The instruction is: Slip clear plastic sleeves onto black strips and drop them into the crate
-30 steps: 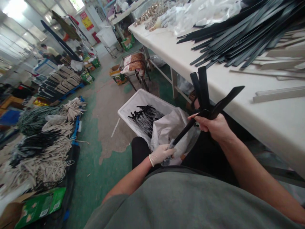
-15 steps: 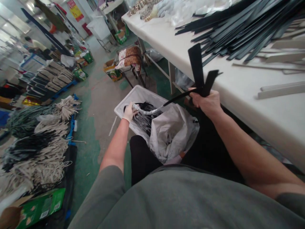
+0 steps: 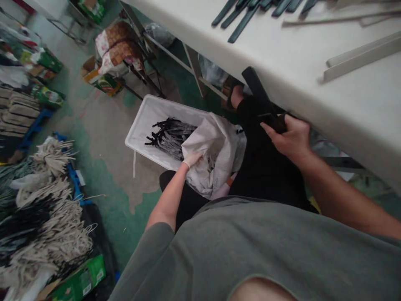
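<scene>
My right hand (image 3: 293, 133) is closed around folded black straps (image 3: 257, 87), one flat end sticking up past my fingers beside the table's edge. Low in the middle, my left hand (image 3: 192, 159) reaches over the mouth of a white woven sack (image 3: 219, 129), fingers stretched and no strap showing in them; the fingertips are partly lost against the sack's folds. The sack slumps over the near end of a white plastic bin (image 3: 135, 125). Inside that bin lies a bundle of black and greyish strips (image 3: 175, 136), their black ends pointing left.
A white table (image 3: 250, 46) runs along the right, bearing dark straps (image 3: 244, 23) and beige strips (image 3: 360, 58). Beyond the bin stands a stool with a patterned cushion (image 3: 120, 44) and a cardboard box (image 3: 105, 81). Heaps of beige cords (image 3: 59, 234) lie at left.
My left hand has let go of the pale-wrapped strap end and moved from the bin to the sack. My right hand has lowered with the black straps. The view has tilted down.
</scene>
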Demonstrator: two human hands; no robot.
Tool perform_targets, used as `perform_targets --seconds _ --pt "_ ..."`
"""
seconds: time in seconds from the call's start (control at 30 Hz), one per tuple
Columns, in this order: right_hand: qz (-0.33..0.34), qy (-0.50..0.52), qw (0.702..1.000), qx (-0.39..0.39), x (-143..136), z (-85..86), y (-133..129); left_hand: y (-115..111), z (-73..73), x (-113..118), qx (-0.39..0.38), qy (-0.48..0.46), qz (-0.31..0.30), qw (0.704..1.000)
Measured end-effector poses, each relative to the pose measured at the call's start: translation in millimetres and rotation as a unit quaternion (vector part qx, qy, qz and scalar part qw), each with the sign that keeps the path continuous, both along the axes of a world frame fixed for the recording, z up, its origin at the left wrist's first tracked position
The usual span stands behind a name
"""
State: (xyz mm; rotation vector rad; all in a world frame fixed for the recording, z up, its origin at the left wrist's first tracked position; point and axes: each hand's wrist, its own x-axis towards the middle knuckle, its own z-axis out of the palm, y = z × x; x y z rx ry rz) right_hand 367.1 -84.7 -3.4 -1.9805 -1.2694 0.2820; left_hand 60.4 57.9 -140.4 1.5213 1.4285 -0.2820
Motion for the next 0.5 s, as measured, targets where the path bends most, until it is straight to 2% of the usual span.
perform_targets --seconds 0.1,0.2,0.27,0.4,0.5 --pt "-0.002 -0.079 0.997 -0.001 1.5 -5.8 -5.1 -31.9 -29.5 24.5 -0.027 0.052 -0.049 0.997" --pt "-0.005 -0.085 0.996 -0.002 -0.1 -3.2 -1.9 -40.8 -50.0 35.6 -0.006 0.106 -0.064 0.992" --pt "-0.002 -0.078 0.997 0.009 -0.7 -1.3 -0.3 -40.9 -58.2 38.0 0.000 0.129 -0.067 0.989" --pt "0.008 -0.065 0.998 -0.017 -0.1 -1.1 -0.1 -40.9 -59.8 37.7 -0.006 0.113 -0.067 0.991" --pt "0.005 -0.069 0.997 -0.039 1.0 -2.3 0.5 -41.1 -46.7 35.5 -0.005 0.070 -0.050 0.996"
